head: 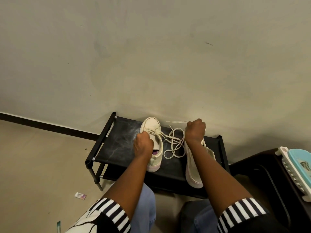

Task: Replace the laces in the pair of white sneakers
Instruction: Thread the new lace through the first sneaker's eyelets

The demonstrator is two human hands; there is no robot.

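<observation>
- The left sneaker [151,126] stood upright on the top shelf of a black shoe rack [116,145], toe pointed toward the wall [151,56], tongue pulled open and a purple insole visible inside.
- The right sneaker [191,167] lay on the same shelf, well to the right of the first, tipped onto its side with the thick pale sole facing left.
- The cream laces [176,141] were threaded through the forward eyelets of the left sneaker only; the remainder lay in loose loops on the shelf between the two sneakers.
- The left hand [143,143] was positioned over the eyelet area of the left sneaker, fingers curled and gripping the laces where they crossed. The fingertips were hidden behind the back of the hand.
- The right hand [195,130] was raised above the toe end of the right sneaker, closed into a fist around a lace strand; the free end projected leftward from the fist.
- Both forearms were bare, with black-and-white striped sleeves [242,211] at the lower edge of the view, over blue jeans [146,209].
- The rack stood against the wall on a beige floor [42,165].
- A small packet [80,195] lay on the floor left of the rack.
- A dark stand [262,167] to the right carried a teal-and-white object [299,163].
</observation>
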